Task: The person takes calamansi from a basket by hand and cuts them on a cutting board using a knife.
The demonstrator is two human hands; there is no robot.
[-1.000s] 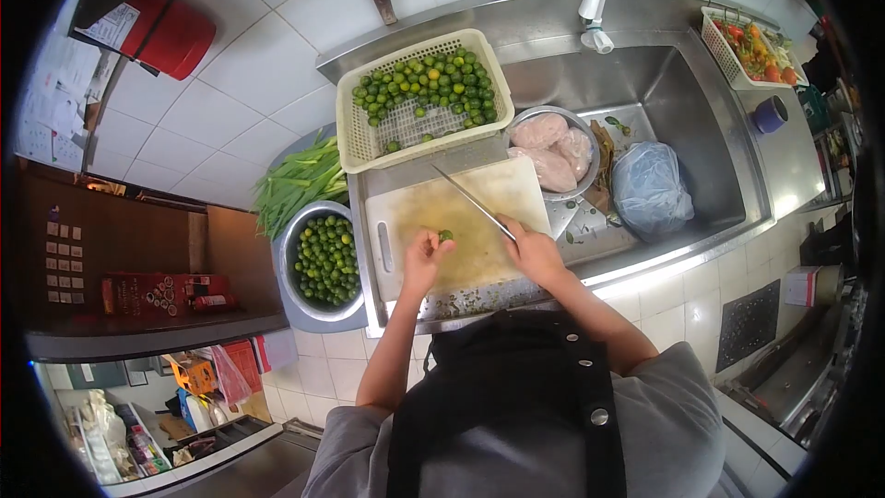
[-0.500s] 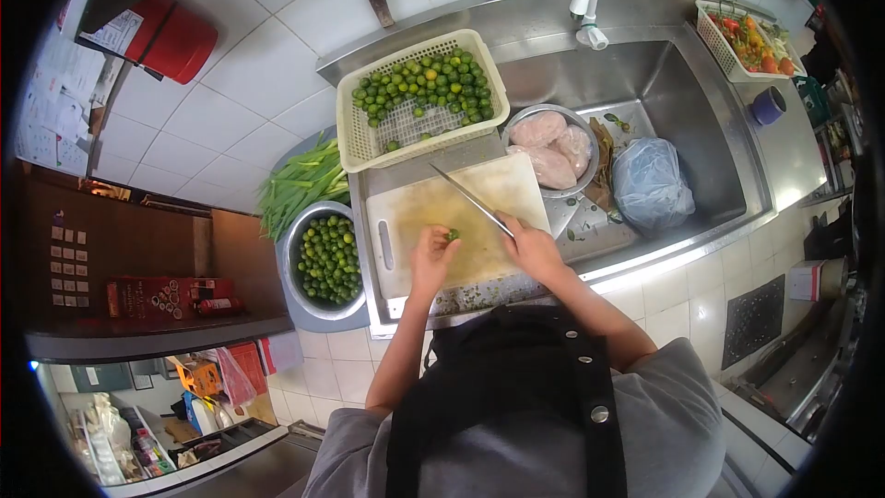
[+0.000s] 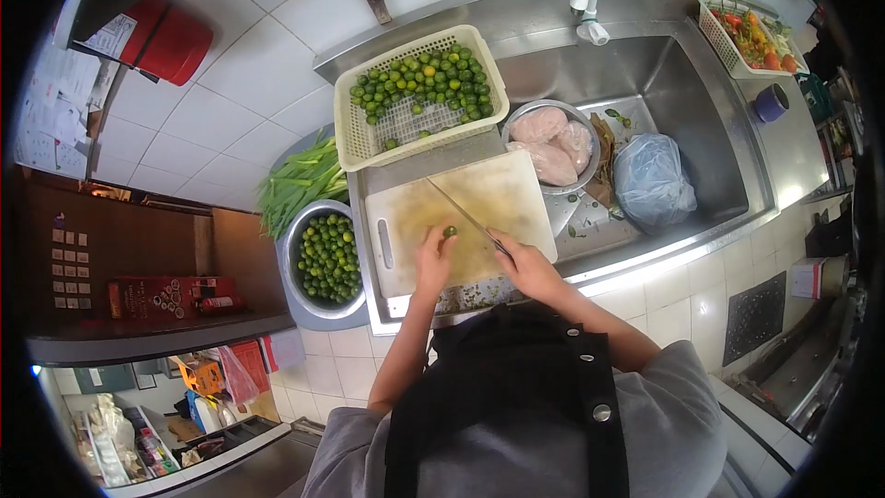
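Observation:
My left hand pinches a small green lime over the lower middle of the white cutting board. In my right hand is a long knife, gripped by its handle; the blade points up and left across the board, apart from the lime. Beyond the board stands a cream plastic basket partly filled with limes. To the left, a steel bowl holds many more limes. Small green trimmings lie along the counter edge nearest me.
Green leafy stalks lie behind the bowl. In the sink are a bowl of pale raw meat and a tied plastic bag, below a white faucet. A vegetable basket and a purple cup stand right.
The knife's blade has shifted slightly down and left, and my right hand has moved a little lower. My left hand still holds the lime in nearly the same place.

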